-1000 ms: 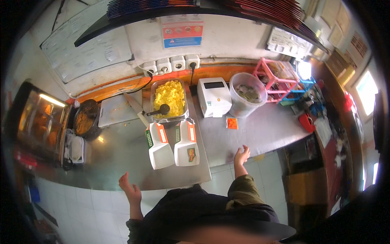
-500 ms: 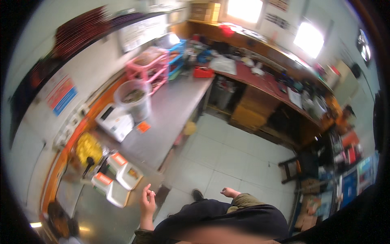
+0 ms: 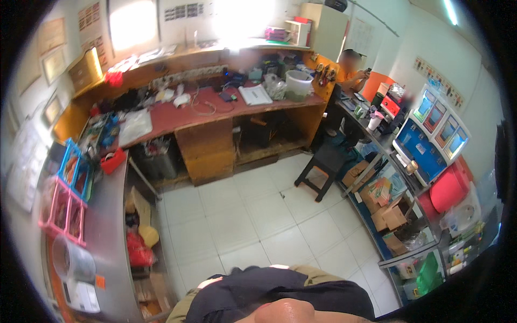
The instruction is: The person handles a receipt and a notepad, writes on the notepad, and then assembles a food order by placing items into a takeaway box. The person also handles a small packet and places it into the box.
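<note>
Only a sliver of my left hand (image 3: 210,281) shows at the side of my dark clothing (image 3: 253,285), below an olive sleeve. Over the far edge of that clothing, a thin strip of my right hand (image 3: 278,266) peeks out. The fingers of both hands are hidden, so I cannot tell what, if anything, they hold. Pale floor tiles (image 3: 245,231) lie in front of me. To my left runs a metal worktable (image 3: 105,210) with a clear bucket (image 3: 75,258), a white scale-like device (image 3: 81,296) and a pink rack (image 3: 62,212).
A red-topped workbench (image 3: 167,116) crowded with tools and bags spans the far side. A black stool (image 3: 321,167) stands on the floor at right. Beyond it, a person in orange (image 3: 349,72) sits. Shelves hold cardboard boxes (image 3: 396,212); a blue case (image 3: 423,145) sits above them.
My view has swung right and up toward the far workbench and right-hand shelves. Both hands, visible before with the left one's fingers raised, are now mostly hidden by my clothing.
</note>
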Available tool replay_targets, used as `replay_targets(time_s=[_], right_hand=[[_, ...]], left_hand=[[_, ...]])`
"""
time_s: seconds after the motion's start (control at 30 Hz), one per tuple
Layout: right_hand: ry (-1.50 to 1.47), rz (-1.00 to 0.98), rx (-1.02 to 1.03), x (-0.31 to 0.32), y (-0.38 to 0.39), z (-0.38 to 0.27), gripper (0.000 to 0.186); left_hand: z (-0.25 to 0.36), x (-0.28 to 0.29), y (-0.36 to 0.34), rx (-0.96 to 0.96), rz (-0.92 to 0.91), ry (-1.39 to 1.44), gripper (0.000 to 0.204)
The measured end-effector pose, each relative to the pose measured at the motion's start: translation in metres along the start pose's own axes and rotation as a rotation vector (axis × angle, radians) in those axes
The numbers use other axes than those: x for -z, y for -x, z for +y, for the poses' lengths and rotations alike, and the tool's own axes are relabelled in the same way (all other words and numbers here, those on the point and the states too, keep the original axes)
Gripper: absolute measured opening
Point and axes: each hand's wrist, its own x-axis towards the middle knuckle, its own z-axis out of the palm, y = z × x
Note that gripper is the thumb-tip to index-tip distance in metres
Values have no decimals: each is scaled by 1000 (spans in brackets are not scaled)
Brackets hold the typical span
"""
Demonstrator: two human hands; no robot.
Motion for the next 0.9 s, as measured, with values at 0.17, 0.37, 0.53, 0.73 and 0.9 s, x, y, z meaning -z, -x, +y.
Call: replay_targets(time_s=[0.17, 0.37, 0.53, 0.73, 0.9], right_hand=[[311, 219, -151, 90, -42, -28, 48], [355, 429, -175, 222, -130, -84, 52], [198, 684, -175, 300, -144, -118, 56], [-14, 934, -244, 380, -125, -150, 61], [-90, 1055, -363, 486, -88, -162, 64]], left_hand=[[71, 80, -86, 152, 174, -344, 40], [173, 193, -211, 295, 247, -637, 39], [309, 305, -327, 217, 297, -1495, 41], [546, 334, -468, -207, 47, -1040, 29], [667, 272, -560, -778, 49, -835, 14]])
